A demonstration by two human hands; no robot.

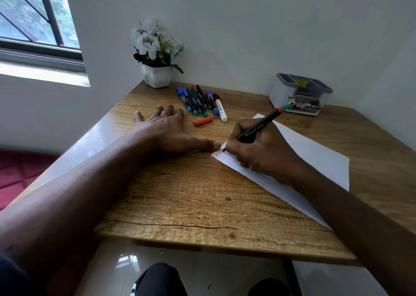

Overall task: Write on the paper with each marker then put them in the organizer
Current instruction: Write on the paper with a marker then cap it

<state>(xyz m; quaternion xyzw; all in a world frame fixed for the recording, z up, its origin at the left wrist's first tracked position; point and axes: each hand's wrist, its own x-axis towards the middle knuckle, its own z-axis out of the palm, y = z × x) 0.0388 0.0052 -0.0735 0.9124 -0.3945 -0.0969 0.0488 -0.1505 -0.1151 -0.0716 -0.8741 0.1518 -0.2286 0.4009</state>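
Two white walls are meeting behind a wooden table (180, 194), with a window (33, 14) far left. Spare markers (200, 102) are lying far middle, the grey organizer (300, 93) far right. The right hand (263, 151) is gripping a black marker (258, 127), its tip touching the paper (315, 156) at its left corner. The left hand (166, 131) is lying flat, fingers spread, thumb reaching that corner.

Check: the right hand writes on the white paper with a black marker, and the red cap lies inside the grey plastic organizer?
No: the head view shows the red cap on the wooden table, not in the grey plastic organizer. The rest holds.
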